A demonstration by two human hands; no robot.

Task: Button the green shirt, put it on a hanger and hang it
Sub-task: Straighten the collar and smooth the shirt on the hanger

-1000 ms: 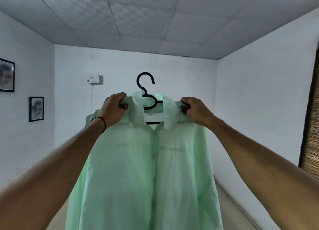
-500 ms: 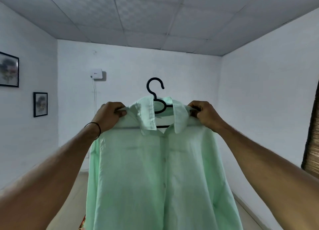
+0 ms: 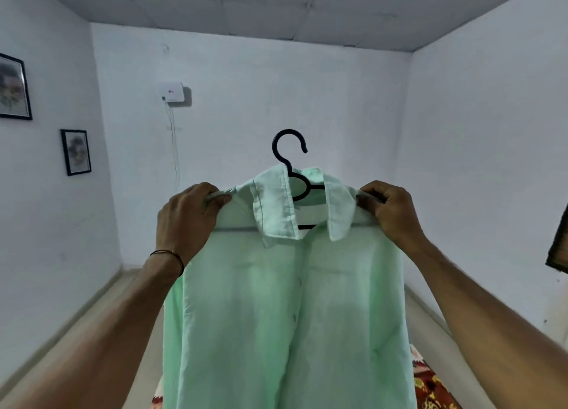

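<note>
White-walled room, tiled ceiling, two framed pictures (image 3: 75,152) far left. Head view: green shirt (image 3: 289,310), buttoned, draped on black hanger (image 3: 290,153), held up centre. Left hand (image 3: 184,221) and right hand (image 3: 392,212) each pinch a shoulder. Fabric looks thin, light, limp; likely slides off. Best hold: hanger neck below hook.

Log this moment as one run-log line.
stage: shirt on hanger, unhung | left hand: grips green shirt shoulder | right hand: same | black hanger hook: free
</note>
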